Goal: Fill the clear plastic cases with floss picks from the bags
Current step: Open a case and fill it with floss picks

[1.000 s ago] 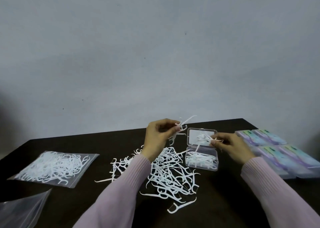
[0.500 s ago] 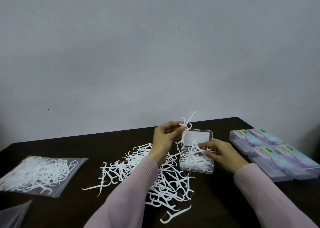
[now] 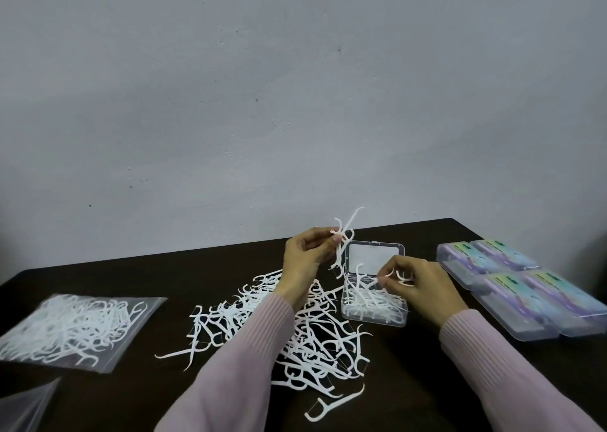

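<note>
Left hand [image 3: 303, 261] is pinching several thin white plastic floss picks [image 3: 343, 234]; right hand [image 3: 418, 287] is pinching one pick over the open clear rectangular plastic case [image 3: 374, 318]. Light, springy, tangle-prone; handles look the best hold.

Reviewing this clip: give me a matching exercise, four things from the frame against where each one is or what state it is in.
Things:
1. open clear case
2. sealed bag of floss picks
3. closed filled cases
4. left hand

States or places:
A. far left on the table
B. pinching a few picks above the pile
C. grouped at the right edge
D. lid up, partly filled

Pairs: 1-D, 2-A, 3-C, 4-B
</note>
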